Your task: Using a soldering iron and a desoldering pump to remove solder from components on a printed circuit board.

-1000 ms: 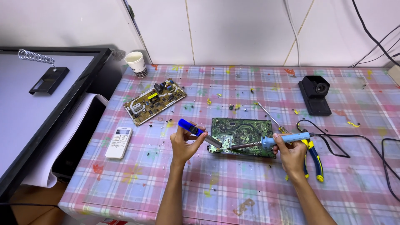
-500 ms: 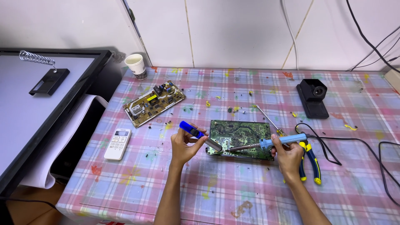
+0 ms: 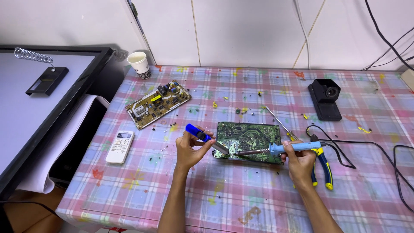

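Left hand (image 3: 189, 149) is wrapped around a blue-handled suction tool (image 3: 207, 139), its grey tip down at the left edge of the green circuit board (image 3: 249, 136). Right hand (image 3: 299, 160) is closed on a light-blue soldering iron (image 3: 276, 149), metal tip lying across the board's lower part, close to the suction tool's tip. Board lies flat mid-table on a pink checked cloth table (image 3: 224, 194).

Around it: a screwdriver (image 3: 279, 122) just beyond the board's right corner, blue-and-yellow pliers (image 3: 322, 162) just right of the right hand, black cable (image 3: 366, 146) looping off to the right. A black box-like device (image 3: 325, 98) sits further back right. A second, yellowish circuit board (image 3: 158, 102) lies back left, a white remote (image 3: 120, 146) near the left edge, a paper cup (image 3: 139, 64) at the back-left corner. Small bits are scattered over the cloth. A big black-framed panel (image 3: 43, 99) sits left of the table, with a coil-spring stand (image 3: 43, 73) on it. Nothing blocks the board between the two hands.
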